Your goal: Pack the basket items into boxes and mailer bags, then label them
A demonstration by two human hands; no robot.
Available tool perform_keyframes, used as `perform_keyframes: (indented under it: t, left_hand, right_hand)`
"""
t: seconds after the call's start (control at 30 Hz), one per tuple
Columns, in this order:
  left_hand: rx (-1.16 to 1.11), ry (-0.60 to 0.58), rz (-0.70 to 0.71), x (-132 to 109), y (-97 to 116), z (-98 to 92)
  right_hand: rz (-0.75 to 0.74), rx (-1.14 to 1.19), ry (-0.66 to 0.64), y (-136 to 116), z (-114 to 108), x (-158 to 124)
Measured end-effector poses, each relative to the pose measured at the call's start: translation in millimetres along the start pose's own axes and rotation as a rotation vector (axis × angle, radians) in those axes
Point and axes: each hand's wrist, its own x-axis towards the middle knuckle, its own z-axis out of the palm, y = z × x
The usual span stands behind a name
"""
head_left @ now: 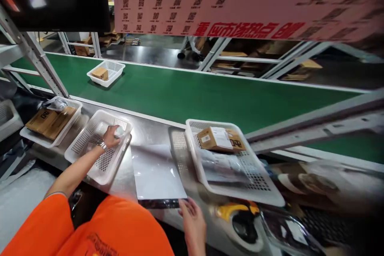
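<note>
My left hand (111, 137), with a metal-banded watch at its wrist, reaches into a white perforated plastic basket (73, 153). Its fingers are closed on a small pale, roundish item (119, 131) whose kind I cannot make out. Something clear and wrapped lies under the wrist in the same basket. Flat on the steel bench, right of this basket, is a white plastic mailing bag (159, 172) with a dark strip along its near edge. At its near right corner, my right hand (192, 218) pinches the bag's edge between thumb and fingers.
A larger white basket (270, 198) holds a labelled carton (210, 139) and a clear-wrapped packet. In front sits a yellow tape dispenser (237, 212). Another basket (78, 108) with cartons stands left. Beyond the bench runs a green conveyor (168, 88) carrying a basket (115, 68) with a small box.
</note>
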Motion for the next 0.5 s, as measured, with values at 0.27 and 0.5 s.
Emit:
perform_keyframes:
  t: [0.27,0.5]
  left_hand:
    - [-0.242,-0.362,0.589,-109.4,146.3,129.8]
    - [0.099,-0.495,0.563,-144.6,142.7,195.7]
  right_hand:
    - [0.089,0.402,-0.5,-48.9,93.1,-38.1]
    - [0.207,0.379,-0.223,19.5,25.1,1.3]
